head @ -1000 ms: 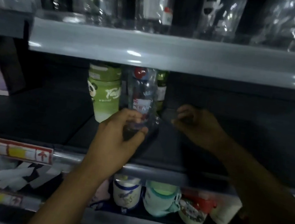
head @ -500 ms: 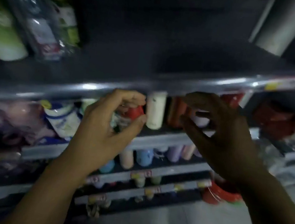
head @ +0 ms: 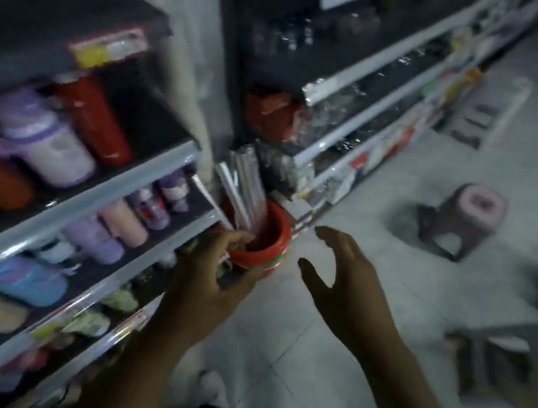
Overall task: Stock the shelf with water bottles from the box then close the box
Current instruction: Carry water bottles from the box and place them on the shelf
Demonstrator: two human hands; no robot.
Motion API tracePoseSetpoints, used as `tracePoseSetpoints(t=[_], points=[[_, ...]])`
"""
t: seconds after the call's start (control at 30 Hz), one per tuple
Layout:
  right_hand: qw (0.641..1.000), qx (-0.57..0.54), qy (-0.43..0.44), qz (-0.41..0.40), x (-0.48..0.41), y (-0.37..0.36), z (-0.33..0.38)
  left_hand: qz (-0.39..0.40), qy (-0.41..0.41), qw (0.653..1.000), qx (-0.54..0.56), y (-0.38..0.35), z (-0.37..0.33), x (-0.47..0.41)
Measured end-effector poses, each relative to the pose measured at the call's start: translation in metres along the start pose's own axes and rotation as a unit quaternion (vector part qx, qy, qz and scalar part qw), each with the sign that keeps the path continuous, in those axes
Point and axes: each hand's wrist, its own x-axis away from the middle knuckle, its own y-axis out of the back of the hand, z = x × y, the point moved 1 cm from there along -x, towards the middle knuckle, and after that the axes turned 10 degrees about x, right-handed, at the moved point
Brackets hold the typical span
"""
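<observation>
The view is blurred and looks down along the aisle. My left hand (head: 212, 275) hangs in front of the shelf unit (head: 117, 189), its fingers loosely curved and holding nothing. My right hand (head: 343, 283) floats over the floor with its fingers spread and empty. No water bottle from the box shows in this view. The shelves beside my left hand hold coloured flasks and cups (head: 47, 145). A blurred dark and brownish shape (head: 501, 361) lies at the lower right; I cannot tell whether it is the box.
A red bucket (head: 266, 238) with rolled silver sheets stands on the floor just beyond my left hand. A small pink-topped stool (head: 462, 220) stands on the pale tiled floor (head: 383, 192). More shelving (head: 373, 90) runs along the aisle.
The view has swung down and to the right, away from the shelf with the bottle. My left hand has let go of the bottle, and both empty hands have come down towards the floor.
</observation>
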Motion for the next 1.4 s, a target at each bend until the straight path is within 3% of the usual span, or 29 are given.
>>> tracePoseSetpoints(t=[0.13,0.3,0.43,0.6,0.7,0.83,0.93,1.23,1.4], points=[[0.991,0.033,-0.125,-0.036,0.017,0.021,-0.079,0.109,0.000,0.993,-0.035,-0.084,-0.009,-0.052],[0.952,0.019,-0.288,-0.098,0.036,0.058,-0.166,0.268,-0.045,0.962,-0.015,-0.217,-0.015,-0.123],[0.908,0.040,-0.377,-0.176,0.039,0.109,-0.214,0.386,-0.136,0.912,-0.004,-0.319,-0.060,-0.177],[0.824,0.065,-0.496,-0.266,0.070,0.157,-0.266,0.513,-0.221,0.829,0.006,-0.431,-0.106,-0.198],[0.783,0.062,-0.550,-0.285,0.101,0.175,-0.293,0.567,-0.238,0.789,0.000,-0.482,-0.122,-0.185],[0.744,0.065,-0.598,-0.292,0.141,0.186,-0.353,0.609,-0.222,0.761,-0.014,-0.546,-0.121,-0.165],[0.739,0.046,-0.611,-0.280,0.164,0.199,-0.409,0.611,-0.197,0.767,-0.028,-0.597,-0.127,-0.157],[0.789,0.010,-0.572,-0.223,0.192,0.304,-0.558,0.555,-0.123,0.822,-0.043,-0.739,-0.189,-0.154],[0.789,-0.025,-0.581,-0.196,0.195,0.324,-0.623,0.559,-0.125,0.817,-0.068,-0.801,-0.202,-0.155]])
